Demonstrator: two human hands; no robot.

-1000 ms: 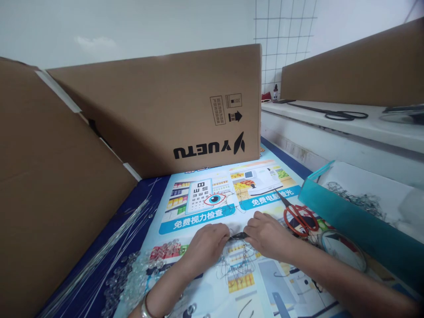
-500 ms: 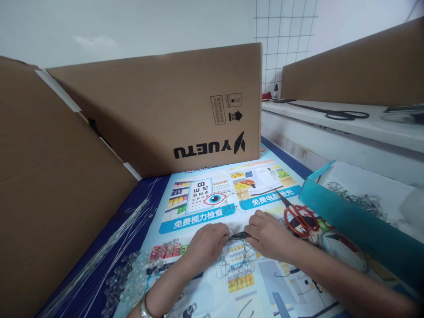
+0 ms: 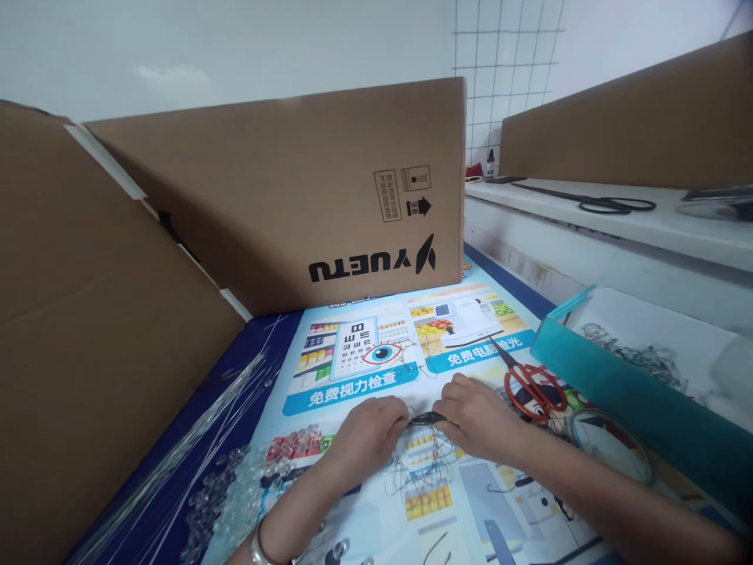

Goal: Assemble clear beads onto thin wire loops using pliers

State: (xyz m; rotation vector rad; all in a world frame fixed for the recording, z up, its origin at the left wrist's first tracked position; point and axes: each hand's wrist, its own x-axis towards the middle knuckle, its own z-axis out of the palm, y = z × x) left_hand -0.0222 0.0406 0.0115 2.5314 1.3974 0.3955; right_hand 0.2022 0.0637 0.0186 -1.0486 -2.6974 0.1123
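From the left: a bundle of clear rods lies along the blue table edge beside the cardboard wall, and a heap of clear beads sits just right of the rods, near my left wrist. I would keep that forearm low and quiet so it does not sweep the beads about.

My left hand is curled, fingertips pinched shut on the left end of a small dark piece. My right hand pinches the other end the same way, so the piece sits between the two hands, just above the poster. A tangle of thin wire hangs from it and spreads on the poster below. I cannot tell exactly what the piece is, nor how the wire joins it.

To do this well, I judge both grips should stay close to the piece's middle, with small fingertip movements, and the wire left slack so it neither kinks nor pulls.

Right again, the red scissors lie near my right hand, blades pointing away; beyond them is the teal tray with more wire bits inside.
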